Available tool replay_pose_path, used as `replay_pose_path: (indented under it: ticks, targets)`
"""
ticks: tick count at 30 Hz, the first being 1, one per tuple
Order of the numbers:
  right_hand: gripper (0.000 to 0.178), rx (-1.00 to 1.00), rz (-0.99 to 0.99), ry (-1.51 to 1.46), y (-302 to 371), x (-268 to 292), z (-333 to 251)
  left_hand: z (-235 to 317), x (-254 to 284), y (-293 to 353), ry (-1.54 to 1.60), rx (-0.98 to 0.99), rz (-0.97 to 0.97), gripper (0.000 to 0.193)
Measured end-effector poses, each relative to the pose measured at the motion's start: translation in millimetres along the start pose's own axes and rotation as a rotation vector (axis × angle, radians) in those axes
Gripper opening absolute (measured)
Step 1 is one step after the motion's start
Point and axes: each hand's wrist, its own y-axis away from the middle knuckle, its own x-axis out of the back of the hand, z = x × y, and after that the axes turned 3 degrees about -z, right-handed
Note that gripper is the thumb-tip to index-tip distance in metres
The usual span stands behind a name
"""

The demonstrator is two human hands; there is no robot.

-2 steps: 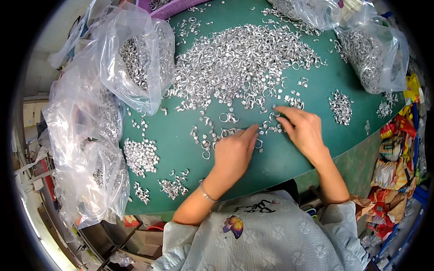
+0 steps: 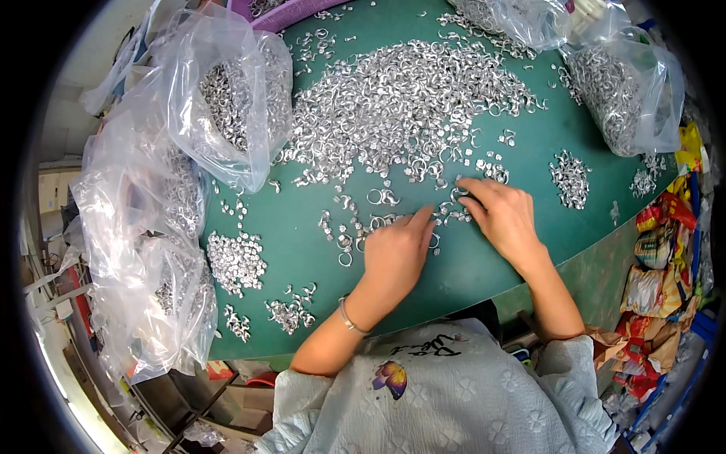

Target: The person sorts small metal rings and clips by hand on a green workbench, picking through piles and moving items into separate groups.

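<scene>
Small silver metal pieces, some ring-shaped and some blocky, lie scattered on the green tabletop (image 2: 469, 284). Among them my left hand (image 2: 397, 253) rests low, its fingers pressed together and the tips beside a small ring (image 2: 434, 240); whatever they pinch is hidden. My right hand (image 2: 505, 219) reaches in from the right with index finger and thumb apart. Its index fingertip touches the table by a small silver block (image 2: 458, 178), and curved pieces (image 2: 457, 215) lie just left of the thumb. Beyond both hands spreads a large heap of silver pieces (image 2: 401, 98).
Clear plastic bags of metal pieces (image 2: 227, 98) line the left edge, and another bag (image 2: 620, 98) stands at the far right. Smaller sorted piles sit at left (image 2: 236, 262), near left (image 2: 290, 312) and right (image 2: 569, 180). A purple tray (image 2: 283, 15) is at the back.
My left hand has shifted slightly to the right and turned a little. The right hand has moved a touch to the left.
</scene>
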Motion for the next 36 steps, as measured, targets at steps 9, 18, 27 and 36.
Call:
replay_pose_path:
  ticks: [9, 18, 27, 36]
  targets:
    - [0.014, -0.049, -0.02, -0.124, 3.2, 4.6, 4.5, -4.2, -7.8, -9.5, 0.093, -0.01, 0.048, 0.019]
    - [0.013, -0.148, -0.202, -0.5, 1.1, 16.3, -16.6, -4.8, 7.2, -20.2, 1.523, 0.732, -0.415, 0.028]
    - [0.015, -0.037, -0.136, -0.075, -8.1, -0.8, 0.9, -13.2, -0.7, -10.3, 0.543, 0.252, 0.012, 0.015]
    - [0.011, -0.23, -0.137, -0.243, -6.1, 5.0, -0.7, -6.0, -1.2, -14.7, 0.009, 0.021, -0.003, 0.016]
